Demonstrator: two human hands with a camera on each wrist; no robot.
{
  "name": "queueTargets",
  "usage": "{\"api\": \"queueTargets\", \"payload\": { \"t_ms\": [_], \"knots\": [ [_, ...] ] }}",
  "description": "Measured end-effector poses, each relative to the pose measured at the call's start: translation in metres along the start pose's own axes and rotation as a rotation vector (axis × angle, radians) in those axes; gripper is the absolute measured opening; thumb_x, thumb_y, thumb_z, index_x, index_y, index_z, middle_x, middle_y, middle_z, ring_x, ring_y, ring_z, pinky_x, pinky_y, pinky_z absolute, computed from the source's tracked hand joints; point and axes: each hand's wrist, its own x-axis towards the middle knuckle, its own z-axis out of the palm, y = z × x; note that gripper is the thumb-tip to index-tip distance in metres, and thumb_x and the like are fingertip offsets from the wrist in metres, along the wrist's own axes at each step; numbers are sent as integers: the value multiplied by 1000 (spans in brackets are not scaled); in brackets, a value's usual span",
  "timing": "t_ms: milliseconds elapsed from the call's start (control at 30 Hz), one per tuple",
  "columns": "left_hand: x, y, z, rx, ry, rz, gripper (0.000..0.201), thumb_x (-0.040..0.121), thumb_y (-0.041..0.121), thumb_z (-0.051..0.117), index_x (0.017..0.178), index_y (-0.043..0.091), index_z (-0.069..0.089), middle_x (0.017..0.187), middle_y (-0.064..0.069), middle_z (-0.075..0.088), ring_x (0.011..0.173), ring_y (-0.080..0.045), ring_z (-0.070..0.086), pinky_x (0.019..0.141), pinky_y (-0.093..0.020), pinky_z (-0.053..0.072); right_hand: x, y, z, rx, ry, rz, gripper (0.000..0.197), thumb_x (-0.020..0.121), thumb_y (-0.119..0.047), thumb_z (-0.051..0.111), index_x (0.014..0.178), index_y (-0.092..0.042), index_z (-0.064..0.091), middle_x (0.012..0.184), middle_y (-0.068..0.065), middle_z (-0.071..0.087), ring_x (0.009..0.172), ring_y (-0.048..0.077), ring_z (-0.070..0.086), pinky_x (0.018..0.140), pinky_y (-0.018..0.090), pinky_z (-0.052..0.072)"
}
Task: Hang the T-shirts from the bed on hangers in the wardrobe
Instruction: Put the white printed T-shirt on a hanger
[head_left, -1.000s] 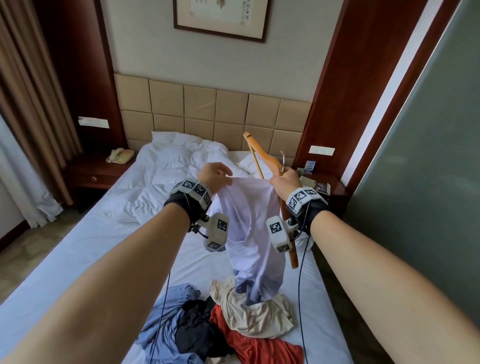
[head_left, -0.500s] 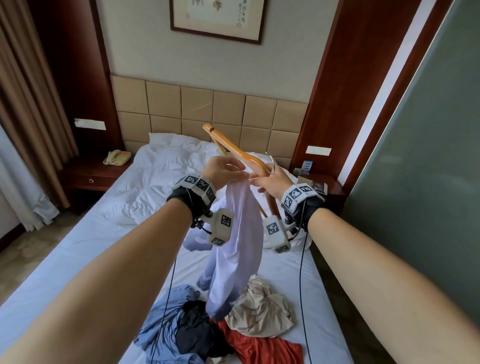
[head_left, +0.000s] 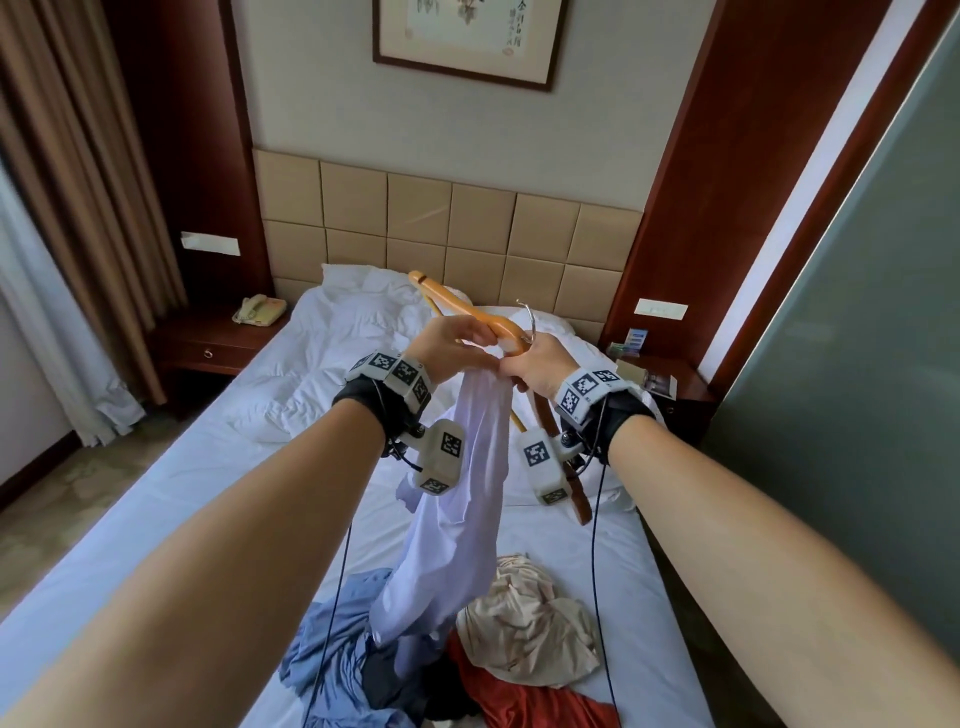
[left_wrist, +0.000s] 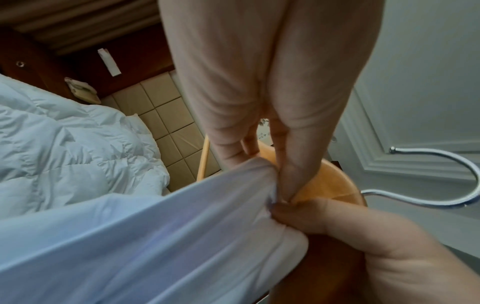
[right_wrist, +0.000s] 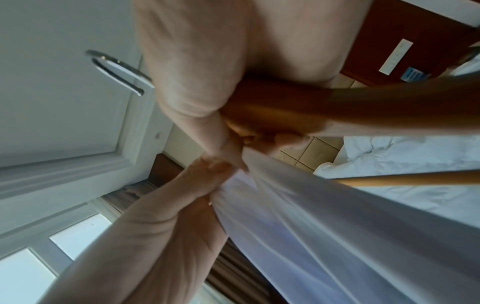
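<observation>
The pale T-shirt (head_left: 475, 499) is held above the bed (head_left: 171, 499), pinched by the left hand (head_left: 454, 345); the wooden hanger (head_left: 470, 312) is gripped by the right hand (head_left: 537, 366), cloth pinched too. Risk — if either pinch loosens, the bunched collar could be lost.

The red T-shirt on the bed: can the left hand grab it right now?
Probably not yet. The left hand is busy pinching the white T-shirt at the hanger, well above the red T-shirt; it must let go first.

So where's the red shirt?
In the head view, the red shirt lies on the bed, bottom centre, in the clothes pile, under the beige shirt.
</observation>
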Motion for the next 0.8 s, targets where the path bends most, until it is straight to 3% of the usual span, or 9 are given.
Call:
{"api": "queueTargets", "payload": {
  "t_ms": [67, 133, 233, 300, 400, 500, 633, 700, 800],
  "knots": [
    [-1, -1, 0, 46, -45, -14, 31, 59, 12, 83, 86, 21, 69, 103, -6, 64, 93, -20, 61, 99, -47, 51, 3, 1, 2, 20, 23, 28, 16, 77, -6, 76, 87, -7, 64, 64, 2, 59, 55, 14, 54, 57, 27, 45],
    [2, -6, 2, 201, -103, -28, 35, 72, 3, 80, 101, 16, 68, 110, -6, 62, 101, -20, 59, 99, -40, 50, 4, 0, 2, 28, 58, 41, 12, 79, -7, 76, 79, -5, 64, 60, 5, 57, 52, 16, 53, 57, 27, 45],
    [5, -15, 7, 469, -99, -94, 40, 83, 9, 74, 121, 8, 63, 118, -9, 63, 103, -24, 61, 80, -27, 49, 4, -3, 1, 89, 106, 64, 11, 79, -1, 70, 74, -3, 61, 61, 9, 54, 57, 21, 52, 56, 27, 43],
    [3, -24, 11, 516, -101, -171, 34, 85, 10, 70, 118, 8, 64, 110, -11, 66, 86, -23, 60, 59, -20, 46, 4, -4, -1, 178, 154, 79, 16, 77, 2, 67, 69, -8, 57, 58, 4, 50, 56, 20, 51, 54, 25, 41],
    [-2, -44, 13, 482, -35, -282, 22, 87, 5, 63, 108, 4, 71, 74, -4, 63, 59, -16, 54, 38, -13, 37, 5, -5, -6, 371, 229, 119, 14, 63, -6, 63, 67, -14, 52, 60, 4, 47, 64, 23, 50, 63, 32, 41],
    [-7, -62, 13, 417, -2, -378, 20, 89, 5, 61, 104, -1, 73, 67, -1, 61, 67, -19, 58, 45, -17, 40, 5, -5, -16, 465, 284, 131, 18, 68, -1, 60, 65, -15, 48, 60, 4, 42, 63, 22, 46, 63, 32, 39],
    [-14, -71, 22, 166, -66, -581, 13, 90, 7, 60, 101, 13, 63, 96, -10, 60, 88, -24, 57, 57, -28, 48, 11, 4, -27, 496, 311, 124, 29, 73, 7, 67, 58, -15, 55, 61, 6, 48, 66, 23, 51, 70, 35, 44],
    [-14, -74, 30, 42, -53, -650, 3, 93, 11, 60, 95, 13, 58, 93, -8, 58, 81, -23, 58, 62, -32, 52, 13, 8, -28, 533, 286, 125, 30, 71, 6, 73, 57, -15, 58, 58, 6, 53, 66, 25, 56, 73, 38, 48],
    [-11, -82, 41, -55, 36, -647, 13, 96, 19, 58, 87, 10, 55, 88, -7, 61, 75, -22, 62, 76, -32, 55, 14, 12, -29, 540, 238, 108, 25, 71, 5, 76, 63, -12, 59, 59, 6, 57, 65, 26, 59, 76, 40, 51]
  ]
}}
